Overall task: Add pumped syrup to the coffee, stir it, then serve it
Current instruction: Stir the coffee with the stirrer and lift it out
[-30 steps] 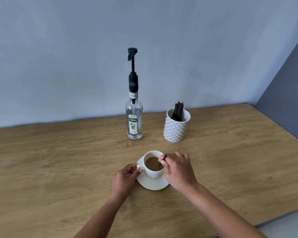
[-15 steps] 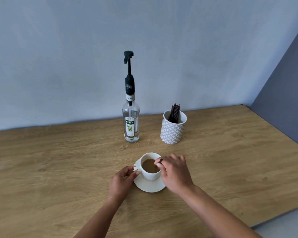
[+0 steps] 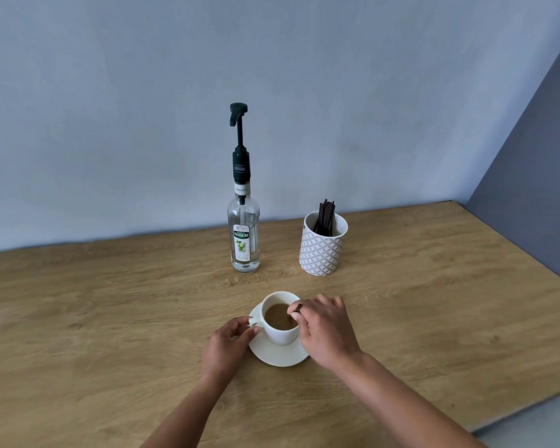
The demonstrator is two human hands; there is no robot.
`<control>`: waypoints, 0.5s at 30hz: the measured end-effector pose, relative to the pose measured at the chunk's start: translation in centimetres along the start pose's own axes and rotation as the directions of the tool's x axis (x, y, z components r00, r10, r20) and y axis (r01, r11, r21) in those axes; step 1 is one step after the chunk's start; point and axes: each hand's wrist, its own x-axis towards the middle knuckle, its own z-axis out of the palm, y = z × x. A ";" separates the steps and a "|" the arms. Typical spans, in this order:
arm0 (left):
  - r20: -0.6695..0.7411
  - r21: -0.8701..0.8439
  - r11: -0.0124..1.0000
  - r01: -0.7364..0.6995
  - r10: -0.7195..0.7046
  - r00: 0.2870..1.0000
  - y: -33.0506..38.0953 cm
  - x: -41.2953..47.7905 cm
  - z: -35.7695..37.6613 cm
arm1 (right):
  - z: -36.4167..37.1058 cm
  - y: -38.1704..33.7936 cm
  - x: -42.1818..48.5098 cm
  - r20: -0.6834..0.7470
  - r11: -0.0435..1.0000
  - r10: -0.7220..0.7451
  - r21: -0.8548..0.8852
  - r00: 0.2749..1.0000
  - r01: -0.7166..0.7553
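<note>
A white cup [image 3: 280,333] of milky coffee stands on a white saucer [image 3: 272,354] near the front of the wooden table. My left hand [image 3: 228,345] pinches the cup's handle at its left side. My right hand [image 3: 325,329] holds a dark stir stick [image 3: 298,308] over the cup's right rim, its lower end down in the coffee. Behind the cup stands a clear syrup bottle [image 3: 244,237] with a tall black pump, its nozzle pointing left.
A white patterned holder [image 3: 323,250] with several dark stir sticks stands right of the bottle. The table [image 3: 110,318] meets a pale wall behind and a grey panel at the right; its front right edge runs near my right forearm.
My right hand with the stick has shifted a little along the cup's right rim. The left hand stays on the handle. The view has drifted slightly.
</note>
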 end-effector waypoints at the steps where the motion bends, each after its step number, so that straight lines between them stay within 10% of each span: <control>1: -0.002 0.010 1.000 0.002 -0.002 1.000 0.1 0.0 0.0 | -0.1 0.0 0.0 -0.010 1.000 -0.003 0.004 1.000 0.003; 15: 0.002 0.034 0.999 0.005 -0.005 1.000 0.0 0.0 -0.1 | 0.2 0.3 0.2 0.048 0.997 0.025 0.072 0.999 -0.029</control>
